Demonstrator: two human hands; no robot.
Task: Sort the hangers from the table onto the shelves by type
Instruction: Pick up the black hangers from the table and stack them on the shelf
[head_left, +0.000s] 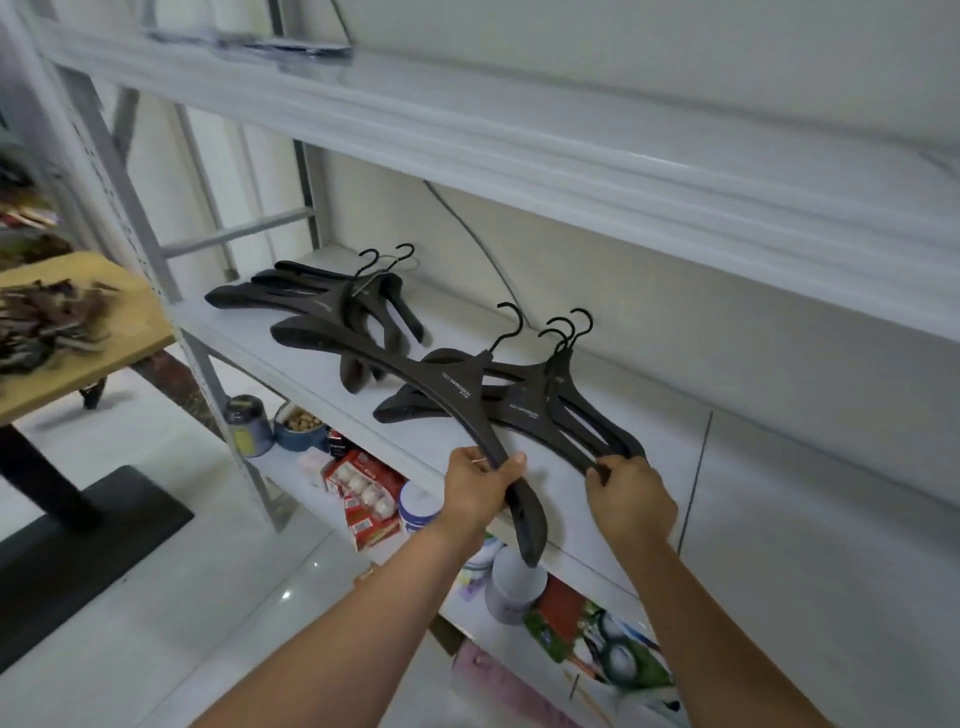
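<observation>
Where lettering blurs, hanger unreadable.

Soft even light — blurred, warped edges

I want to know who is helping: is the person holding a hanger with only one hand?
No. The left hand grips the end of one black hanger, and the right hand grips the ends of the stacked hangers on the shelf.
</observation>
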